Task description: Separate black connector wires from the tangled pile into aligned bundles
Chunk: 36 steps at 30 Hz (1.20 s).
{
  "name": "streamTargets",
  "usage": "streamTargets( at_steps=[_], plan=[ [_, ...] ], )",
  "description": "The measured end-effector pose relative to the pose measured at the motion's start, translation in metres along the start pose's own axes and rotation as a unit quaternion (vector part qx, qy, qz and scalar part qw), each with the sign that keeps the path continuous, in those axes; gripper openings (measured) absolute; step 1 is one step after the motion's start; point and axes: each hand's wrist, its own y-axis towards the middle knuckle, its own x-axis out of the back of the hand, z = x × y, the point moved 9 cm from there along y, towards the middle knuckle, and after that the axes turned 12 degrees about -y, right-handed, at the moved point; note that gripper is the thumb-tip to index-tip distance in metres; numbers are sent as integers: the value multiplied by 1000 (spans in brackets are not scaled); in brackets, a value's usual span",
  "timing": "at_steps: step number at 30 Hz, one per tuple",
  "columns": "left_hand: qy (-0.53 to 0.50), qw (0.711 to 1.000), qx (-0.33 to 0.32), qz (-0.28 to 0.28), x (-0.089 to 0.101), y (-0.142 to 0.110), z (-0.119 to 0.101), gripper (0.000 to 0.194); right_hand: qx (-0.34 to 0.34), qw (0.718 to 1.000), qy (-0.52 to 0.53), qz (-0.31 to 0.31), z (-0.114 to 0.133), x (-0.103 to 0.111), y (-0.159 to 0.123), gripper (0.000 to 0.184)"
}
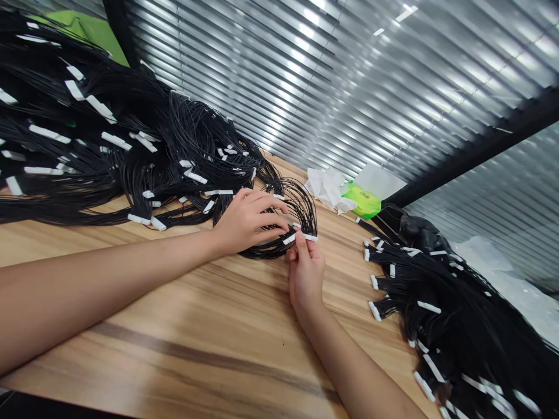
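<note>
My right hand (307, 269) pinches a white connector (309, 237) between thumb and fingers. Thin black wires (301, 201) loop from it back toward a coiled wire harness on the table. Just left of it, my left hand (252, 220) lies over the coiled wires with its fingers stretched out and apart, touching or hovering close above them; I cannot tell which. Another white connector end shows beside my right thumb. Part of the coil is hidden beneath my left hand.
A big heap of black wire harnesses (144, 128) with white connectors fills the left. Another pile (463, 302) lies at the right. White tissues (325, 187) and a green packet (363, 201) sit at the back edge of the wooden table (209, 337), before a corrugated metal wall (279, 75).
</note>
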Motion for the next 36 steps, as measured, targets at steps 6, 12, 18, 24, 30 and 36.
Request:
streamTargets(
  at_steps=[6,12,18,24,30,36],
  plan=[
    [-6,999,-2,38,-7,0,1,17,-12,1000,2,-5,-1,1,0,32],
    [40,997,-28,64,-11,-1,-3,18,-8,1000,-22,-8,0,1,0,34],
    [32,996,13,85,-16,1,-1,15,-8,999,-33,-6,-1,1,0,36],
    [44,996,23,80,-16,-1,0,18,1,999,-37,-4,0,1,0,36],
    [48,995,14,84,-15,1,-3,18,-9,999,-45,-6,-2,1,0,38],
    [98,990,12,105,-25,0,-8,20,-6,998,-69,-4,-2,1,0,42]
  ],
)
